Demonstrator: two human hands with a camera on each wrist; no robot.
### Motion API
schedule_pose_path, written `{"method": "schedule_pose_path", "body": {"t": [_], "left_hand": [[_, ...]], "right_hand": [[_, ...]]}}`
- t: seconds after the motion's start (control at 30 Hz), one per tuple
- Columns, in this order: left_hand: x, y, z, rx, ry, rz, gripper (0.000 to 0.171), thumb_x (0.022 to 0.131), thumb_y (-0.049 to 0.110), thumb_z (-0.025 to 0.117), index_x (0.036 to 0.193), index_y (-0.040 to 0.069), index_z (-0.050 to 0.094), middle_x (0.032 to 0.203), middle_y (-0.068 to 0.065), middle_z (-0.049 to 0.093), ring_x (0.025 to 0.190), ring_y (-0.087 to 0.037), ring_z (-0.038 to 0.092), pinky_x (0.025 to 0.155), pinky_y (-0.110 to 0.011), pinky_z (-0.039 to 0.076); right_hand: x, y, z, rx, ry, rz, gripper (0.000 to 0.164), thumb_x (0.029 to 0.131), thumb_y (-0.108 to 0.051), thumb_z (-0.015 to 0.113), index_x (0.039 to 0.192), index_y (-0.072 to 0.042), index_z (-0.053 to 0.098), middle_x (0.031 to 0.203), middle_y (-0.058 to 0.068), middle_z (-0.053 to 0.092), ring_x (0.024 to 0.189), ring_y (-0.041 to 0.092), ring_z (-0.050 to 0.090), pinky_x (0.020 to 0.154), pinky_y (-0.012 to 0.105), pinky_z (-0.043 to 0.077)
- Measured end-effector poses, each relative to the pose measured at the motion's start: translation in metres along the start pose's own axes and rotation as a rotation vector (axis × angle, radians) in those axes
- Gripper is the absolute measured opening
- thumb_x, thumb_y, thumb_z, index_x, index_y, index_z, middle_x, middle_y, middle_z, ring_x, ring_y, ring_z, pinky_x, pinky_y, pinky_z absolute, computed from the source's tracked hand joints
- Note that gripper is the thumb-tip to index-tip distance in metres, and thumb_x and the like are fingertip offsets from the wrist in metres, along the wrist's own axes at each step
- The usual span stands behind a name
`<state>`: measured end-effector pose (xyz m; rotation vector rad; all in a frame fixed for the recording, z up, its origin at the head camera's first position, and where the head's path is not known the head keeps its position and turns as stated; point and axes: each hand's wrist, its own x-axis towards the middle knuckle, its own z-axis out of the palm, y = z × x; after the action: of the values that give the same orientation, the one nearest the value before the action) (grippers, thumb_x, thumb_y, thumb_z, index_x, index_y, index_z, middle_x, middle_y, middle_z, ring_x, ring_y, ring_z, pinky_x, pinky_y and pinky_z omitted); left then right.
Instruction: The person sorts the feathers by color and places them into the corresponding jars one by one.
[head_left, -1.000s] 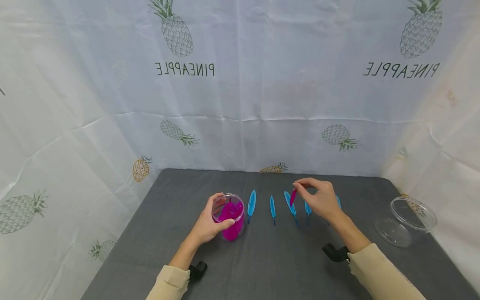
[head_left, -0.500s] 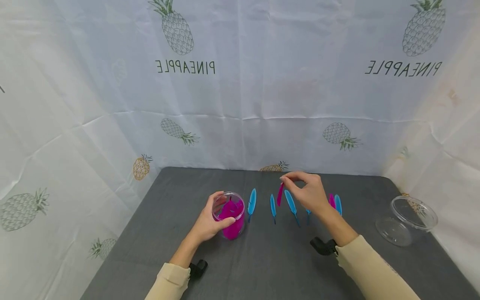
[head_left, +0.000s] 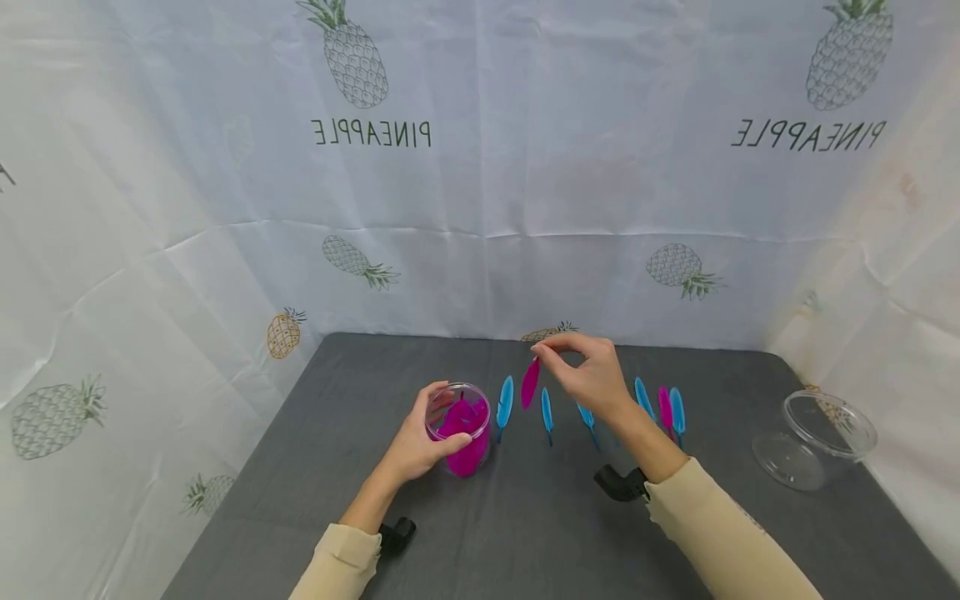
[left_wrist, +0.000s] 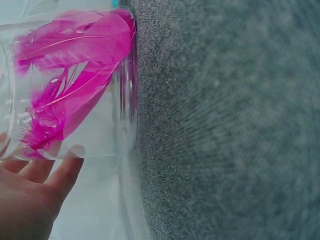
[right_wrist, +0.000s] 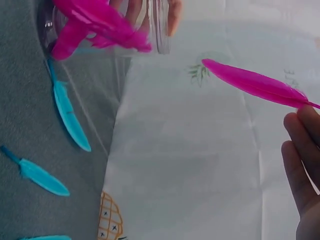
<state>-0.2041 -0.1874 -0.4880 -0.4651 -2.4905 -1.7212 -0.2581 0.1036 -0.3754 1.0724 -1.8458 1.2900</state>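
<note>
My left hand (head_left: 417,446) wraps around the clear jar (head_left: 459,429) of pink feathers, steadying it upright on the grey worktop (head_left: 525,517). Just right of the jar and above the worktop, my right hand (head_left: 588,377) pinches a pink feather (head_left: 530,382) by its quill, the vane hanging down. To do this well, I judge I should keep the pinch light and bring the tip over the jar's mouth before letting go. Blue feathers (head_left: 505,402) lie in a row right of the jar, with one more pink feather (head_left: 664,407) among them; far right of the jar sits an empty clear tub (head_left: 817,437).
</note>
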Motion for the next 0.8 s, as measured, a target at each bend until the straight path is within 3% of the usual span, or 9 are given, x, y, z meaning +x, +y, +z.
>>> {"method": "schedule_pose_path", "body": {"t": [0.2,0.4,0.67,0.8], "left_hand": [[0.000,0.000,-0.001,-0.020,-0.011,0.000,0.089,0.082,0.029,0.084,0.152,0.015,0.031,0.150,-0.014,0.046,0.139,-0.034,0.044,0.113,-0.055,0.039],[0.001,0.000,0.000,-0.041,0.001,0.017,0.092,0.081,0.024,0.085,0.153,0.011,0.029,0.150,-0.019,0.044,0.140,-0.039,0.042,0.114,-0.059,0.036],[0.000,0.000,0.001,-0.017,0.004,0.037,0.086,0.083,0.028,0.083,0.151,0.015,0.033,0.148,-0.015,0.047,0.138,-0.035,0.045,0.114,-0.057,0.037],[0.000,0.000,0.001,-0.034,-0.001,0.050,0.089,0.083,0.028,0.083,0.153,0.012,0.031,0.149,-0.018,0.045,0.138,-0.038,0.044,0.114,-0.060,0.035]], "right_hand": [[0.008,-0.003,0.014,0.021,0.033,-0.045,0.021,0.073,0.022,0.076,0.087,0.007,0.074,0.078,0.019,0.073,0.069,0.028,0.069,0.075,0.016,0.054],[0.012,-0.010,0.025,0.018,0.029,-0.031,0.019,0.077,0.014,0.079,0.090,0.000,0.076,0.081,0.009,0.075,0.072,0.022,0.071,0.074,0.019,0.056],[0.005,-0.005,0.048,0.050,-0.013,0.002,0.019,0.079,0.013,0.078,0.092,-0.001,0.075,0.080,0.008,0.074,0.071,0.020,0.070,0.068,0.030,0.058],[-0.001,-0.002,0.061,0.064,-0.027,0.012,0.018,0.079,0.013,0.078,0.092,0.001,0.075,0.080,0.011,0.074,0.071,0.023,0.069,0.066,0.039,0.059]]}}
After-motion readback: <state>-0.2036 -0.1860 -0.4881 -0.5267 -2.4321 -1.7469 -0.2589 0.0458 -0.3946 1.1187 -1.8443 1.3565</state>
